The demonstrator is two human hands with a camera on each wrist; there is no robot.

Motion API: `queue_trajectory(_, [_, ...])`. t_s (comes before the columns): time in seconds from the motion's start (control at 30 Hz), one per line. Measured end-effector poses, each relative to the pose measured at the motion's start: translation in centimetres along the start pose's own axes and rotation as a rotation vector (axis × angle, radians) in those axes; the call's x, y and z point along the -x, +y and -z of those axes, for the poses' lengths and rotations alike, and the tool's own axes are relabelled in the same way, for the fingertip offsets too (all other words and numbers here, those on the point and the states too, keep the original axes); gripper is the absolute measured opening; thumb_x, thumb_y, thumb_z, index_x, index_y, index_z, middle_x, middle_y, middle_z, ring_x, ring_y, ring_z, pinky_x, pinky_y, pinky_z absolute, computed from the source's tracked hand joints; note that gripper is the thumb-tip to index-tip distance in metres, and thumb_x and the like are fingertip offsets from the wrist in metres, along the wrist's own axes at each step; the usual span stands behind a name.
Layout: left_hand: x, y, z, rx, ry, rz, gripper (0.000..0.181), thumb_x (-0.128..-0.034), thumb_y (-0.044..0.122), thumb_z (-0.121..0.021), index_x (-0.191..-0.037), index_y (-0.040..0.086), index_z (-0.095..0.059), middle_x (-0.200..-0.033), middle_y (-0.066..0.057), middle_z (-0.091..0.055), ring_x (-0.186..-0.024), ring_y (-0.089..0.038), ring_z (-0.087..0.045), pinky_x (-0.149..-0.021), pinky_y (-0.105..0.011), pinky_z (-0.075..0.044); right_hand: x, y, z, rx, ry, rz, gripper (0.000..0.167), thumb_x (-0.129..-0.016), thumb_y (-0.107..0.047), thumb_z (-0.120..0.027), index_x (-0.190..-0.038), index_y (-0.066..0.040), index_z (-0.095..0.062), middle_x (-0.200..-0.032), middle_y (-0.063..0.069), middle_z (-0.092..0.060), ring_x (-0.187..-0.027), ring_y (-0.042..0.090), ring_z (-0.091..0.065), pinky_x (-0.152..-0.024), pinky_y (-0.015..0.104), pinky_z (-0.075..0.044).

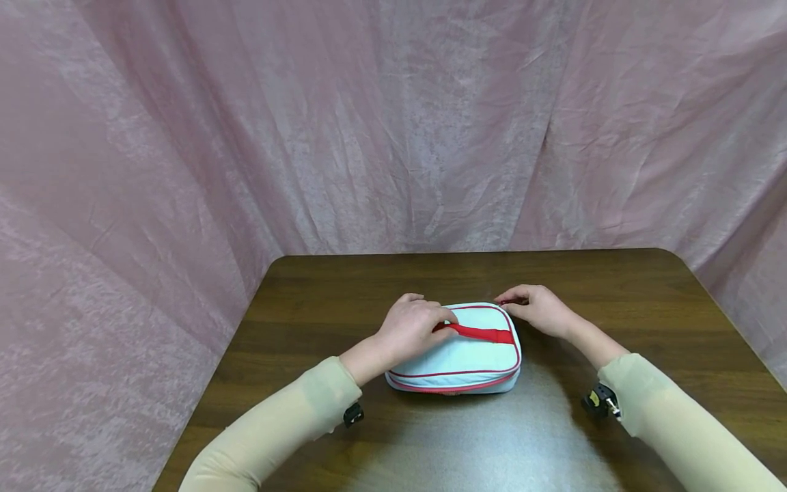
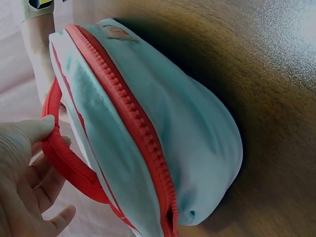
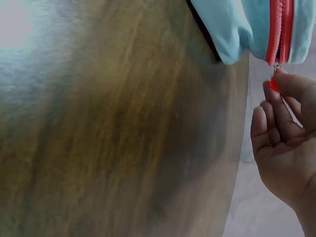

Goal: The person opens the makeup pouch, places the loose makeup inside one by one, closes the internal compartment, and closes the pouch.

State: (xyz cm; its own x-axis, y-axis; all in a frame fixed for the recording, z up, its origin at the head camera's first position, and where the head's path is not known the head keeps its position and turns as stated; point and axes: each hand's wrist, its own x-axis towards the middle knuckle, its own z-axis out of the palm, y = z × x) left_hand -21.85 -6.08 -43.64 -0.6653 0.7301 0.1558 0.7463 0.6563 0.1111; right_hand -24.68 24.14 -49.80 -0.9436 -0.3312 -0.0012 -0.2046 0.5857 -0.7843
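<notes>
A pale blue zippered pouch (image 1: 455, 361) with red piping lies on the wooden table. Across its top runs a red strap handle (image 1: 486, 334), which my left hand (image 1: 413, 331) pinches between thumb and fingers. The left wrist view shows the thumb on the handle and the red zipper (image 2: 129, 111) along the pouch's side, with a small label (image 2: 118, 33) near one end. At the pouch's far right corner, my right hand (image 1: 541, 311) pinches the red zipper pull (image 3: 274, 85) between thumb and index finger. In the right wrist view the zipper's teeth part slightly near the slider.
The brown wooden table (image 1: 344, 277) has rounded far corners. Behind it hangs a pink velvet curtain (image 1: 393, 137), which also covers the left side. A dark wrist camera (image 1: 599, 401) sits at the right sleeve.
</notes>
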Motion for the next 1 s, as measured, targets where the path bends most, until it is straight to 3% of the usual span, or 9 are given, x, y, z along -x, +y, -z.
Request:
queue_trajectory(0.37, [-0.2, 0.6, 0.0, -0.113, -0.083, 0.057, 0.008, -0.1007, 0.033, -0.066, -0.099, 0.028, -0.072, -0.090, 0.014, -0.068, -0.083, -0.003, -0.064, -0.097, -0.039, -0.041, 1.7, -0.1, -0.4, 0.088, 0.103, 0.020, 0.011, -0.098, -0.017, -0.072, -0.107, -0.013, -0.075, -0.099, -0.001, -0.070, -0.094, 0.021, -0.056, -0.082, 0.040, -0.047])
queue_trajectory(0.73, [-0.7, 1.3, -0.2, -0.158, -0.082, 0.137, 0.010, -0.0982, 0.031, -0.067, -0.091, 0.025, -0.070, -0.077, 0.013, -0.065, -0.071, -0.006, -0.062, -0.085, -0.039, -0.042, 4.1, 0.1, -0.4, 0.183, 0.196, 0.071, 0.010, -0.095, -0.014, -0.074, -0.105, -0.016, -0.075, -0.097, -0.005, -0.068, -0.094, 0.019, -0.054, -0.079, 0.039, -0.049])
queue_trajectory(1.0, [-1.1, 1.6, -0.5, -0.229, -0.068, 0.146, 0.017, -0.0974, 0.032, -0.067, -0.084, 0.023, -0.064, -0.072, 0.009, -0.065, -0.070, -0.010, -0.064, -0.076, -0.039, -0.043, 5.8, 0.1, -0.5, 0.232, 0.250, 0.147, 0.010, -0.093, -0.012, -0.077, -0.100, -0.018, -0.076, -0.094, -0.010, -0.068, -0.095, 0.017, -0.054, -0.078, 0.040, -0.050])
